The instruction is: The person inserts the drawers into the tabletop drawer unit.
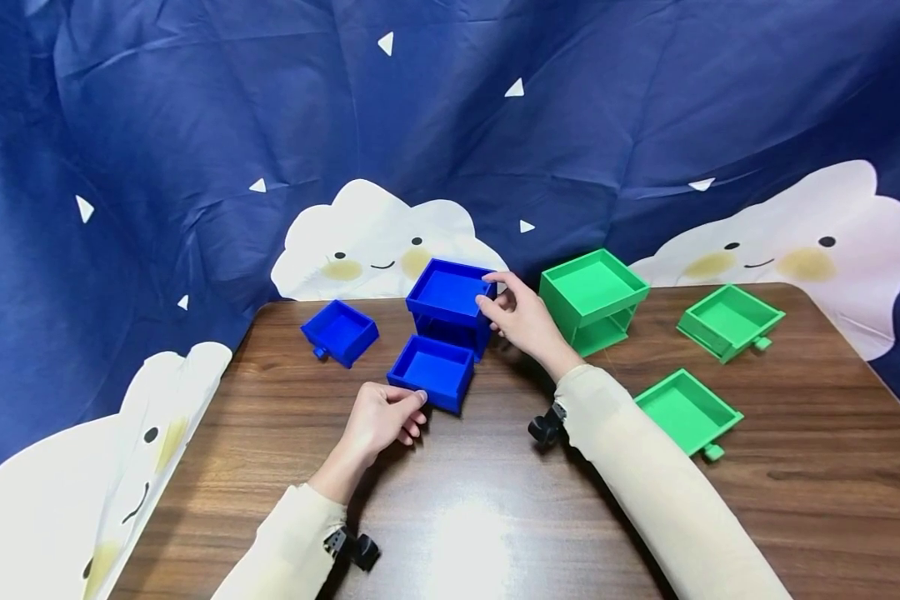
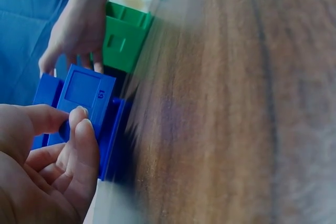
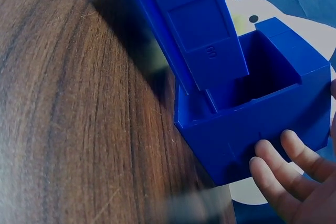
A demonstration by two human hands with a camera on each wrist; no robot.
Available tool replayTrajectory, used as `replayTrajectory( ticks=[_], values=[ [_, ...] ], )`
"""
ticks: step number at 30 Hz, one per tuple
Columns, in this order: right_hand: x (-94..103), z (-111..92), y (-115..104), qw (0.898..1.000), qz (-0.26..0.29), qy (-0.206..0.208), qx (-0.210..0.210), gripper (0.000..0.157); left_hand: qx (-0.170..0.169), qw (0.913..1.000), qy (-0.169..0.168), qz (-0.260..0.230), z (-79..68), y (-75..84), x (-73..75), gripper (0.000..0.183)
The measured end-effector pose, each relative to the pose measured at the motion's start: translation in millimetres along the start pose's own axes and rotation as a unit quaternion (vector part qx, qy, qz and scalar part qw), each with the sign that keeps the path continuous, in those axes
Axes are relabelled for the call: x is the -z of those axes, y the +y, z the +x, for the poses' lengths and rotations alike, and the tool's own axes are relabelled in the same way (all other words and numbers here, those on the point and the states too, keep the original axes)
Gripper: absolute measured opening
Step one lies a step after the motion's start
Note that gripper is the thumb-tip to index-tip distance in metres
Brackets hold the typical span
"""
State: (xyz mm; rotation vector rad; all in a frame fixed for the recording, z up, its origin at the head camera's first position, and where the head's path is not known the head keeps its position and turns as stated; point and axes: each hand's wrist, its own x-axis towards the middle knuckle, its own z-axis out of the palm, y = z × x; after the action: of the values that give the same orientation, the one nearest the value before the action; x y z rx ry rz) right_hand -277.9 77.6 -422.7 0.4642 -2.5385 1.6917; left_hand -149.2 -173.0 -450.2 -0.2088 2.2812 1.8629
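My left hand pinches the front knob of a small blue drawer between thumb and fingers. The drawer sits in front of a blue cabinet with a tray-like top. In the right wrist view, the drawer is tilted, its inner end overlapping the cabinet's open front. My right hand holds the cabinet at its right side. Its thumb and index finger reach over the top rim, while the other fingertips lie against the side wall.
A second blue drawer lies left of the cabinet. To the right stands a green cabinet with an open front. Two loose green drawers lie on the wooden table. A blue curtain with cloud shapes hangs behind.
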Motion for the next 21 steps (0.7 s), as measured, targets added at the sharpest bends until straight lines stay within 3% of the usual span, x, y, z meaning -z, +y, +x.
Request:
replayTrajectory(
  ticks=[21],
  values=[
    [-2.2, -1.3, 0.3, 1.0, 0.01, 0.003, 0.009, 0.042, 0.006, 0.9999, -0.008, -0.014, 17.9, 1.9, -2.1, 0.024]
  ],
)
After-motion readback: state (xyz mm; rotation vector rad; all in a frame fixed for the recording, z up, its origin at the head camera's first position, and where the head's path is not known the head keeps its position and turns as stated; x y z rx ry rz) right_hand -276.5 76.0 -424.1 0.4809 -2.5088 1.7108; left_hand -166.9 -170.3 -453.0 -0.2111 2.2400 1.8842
